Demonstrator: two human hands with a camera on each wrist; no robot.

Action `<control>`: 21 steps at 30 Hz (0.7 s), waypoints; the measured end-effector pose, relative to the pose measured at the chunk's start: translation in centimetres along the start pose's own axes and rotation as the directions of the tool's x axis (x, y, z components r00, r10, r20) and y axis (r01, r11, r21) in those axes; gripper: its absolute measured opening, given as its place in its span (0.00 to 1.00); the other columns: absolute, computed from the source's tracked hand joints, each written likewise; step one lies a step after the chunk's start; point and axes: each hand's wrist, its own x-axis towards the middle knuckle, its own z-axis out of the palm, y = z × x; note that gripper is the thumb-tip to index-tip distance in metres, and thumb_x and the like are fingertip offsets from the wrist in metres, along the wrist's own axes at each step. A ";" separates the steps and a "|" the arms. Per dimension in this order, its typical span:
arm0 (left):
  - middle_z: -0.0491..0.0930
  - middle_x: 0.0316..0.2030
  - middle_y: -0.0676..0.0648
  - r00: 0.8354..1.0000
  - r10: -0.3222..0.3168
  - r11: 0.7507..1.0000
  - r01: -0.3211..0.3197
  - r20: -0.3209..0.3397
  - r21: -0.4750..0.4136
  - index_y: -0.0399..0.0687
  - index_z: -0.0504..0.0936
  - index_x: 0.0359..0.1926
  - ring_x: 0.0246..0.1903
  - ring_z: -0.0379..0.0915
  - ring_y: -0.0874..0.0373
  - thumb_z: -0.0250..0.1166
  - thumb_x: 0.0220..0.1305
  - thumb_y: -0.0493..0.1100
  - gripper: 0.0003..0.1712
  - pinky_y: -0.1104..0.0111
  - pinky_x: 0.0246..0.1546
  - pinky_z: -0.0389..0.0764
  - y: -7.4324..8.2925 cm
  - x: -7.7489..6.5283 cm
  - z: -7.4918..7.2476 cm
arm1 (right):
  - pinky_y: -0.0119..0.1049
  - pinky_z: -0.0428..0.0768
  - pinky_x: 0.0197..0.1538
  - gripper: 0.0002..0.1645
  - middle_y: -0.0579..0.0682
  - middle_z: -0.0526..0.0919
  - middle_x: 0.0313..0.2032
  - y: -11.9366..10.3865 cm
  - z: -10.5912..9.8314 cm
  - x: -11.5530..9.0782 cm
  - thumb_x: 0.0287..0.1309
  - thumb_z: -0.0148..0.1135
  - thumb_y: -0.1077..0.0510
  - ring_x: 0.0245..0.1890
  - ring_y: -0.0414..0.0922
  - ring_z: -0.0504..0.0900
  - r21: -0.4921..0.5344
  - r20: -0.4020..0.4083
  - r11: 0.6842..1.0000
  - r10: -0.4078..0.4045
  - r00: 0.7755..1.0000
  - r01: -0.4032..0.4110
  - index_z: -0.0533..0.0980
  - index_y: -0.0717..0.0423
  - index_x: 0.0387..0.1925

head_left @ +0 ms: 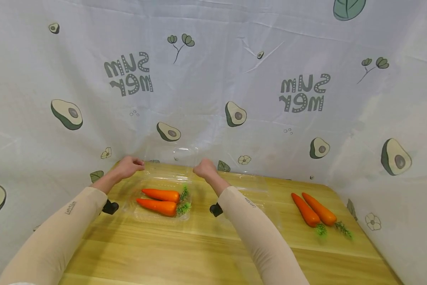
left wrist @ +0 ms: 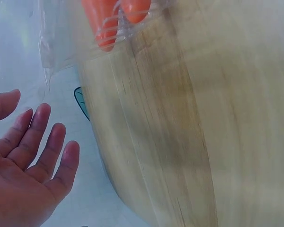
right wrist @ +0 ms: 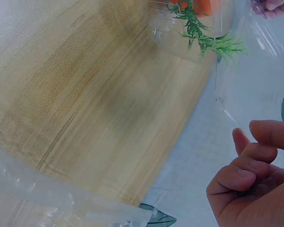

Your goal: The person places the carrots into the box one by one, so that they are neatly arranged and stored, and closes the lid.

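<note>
A clear plastic container sits open on the table, holding two orange toy carrots with green tops. Its see-through lid stands raised at the back. My left hand pinches the lid's left corner between thumb and fingertips, its other fingers loosely spread. At the opposite corner, my right hand pinches the lid with thumb and forefinger, the remaining fingers curled in. In the right wrist view, the green carrot tops lie beyond the right hand. The lid's thin edge is hard to make out at both hands.
A second clear container lies partly behind my right forearm. Two more carrots rest on the wooden table at the right. A white curtain printed with avocados hangs behind the table and at its sides.
</note>
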 end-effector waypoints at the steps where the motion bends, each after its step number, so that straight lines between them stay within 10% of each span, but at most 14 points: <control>1: 0.73 0.60 0.26 1.000 -0.005 1.000 0.005 -0.003 -0.003 0.25 0.73 0.61 0.59 0.69 0.32 0.55 0.75 0.41 0.24 0.45 0.60 0.73 0.0 0.0 0.0 | 0.34 0.60 0.21 0.26 0.44 0.54 0.14 0.0 0.0 0.0 0.61 0.58 0.64 0.14 0.42 0.55 -0.004 0.001 1.000 0.000 1.000 0.000 0.58 0.50 0.12; 21: 0.77 0.56 0.30 0.992 0.004 1.000 -0.002 -0.124 0.019 0.31 0.78 0.55 0.56 0.72 0.35 0.55 0.75 0.40 0.17 0.45 0.58 0.74 -0.1 -0.5 -0.4 | 0.35 0.62 0.22 0.32 0.42 0.54 0.10 -0.7 -0.6 -0.7 0.64 0.61 0.59 0.13 0.41 0.54 -0.045 -0.016 0.998 -0.036 0.999 0.035 0.59 0.49 0.07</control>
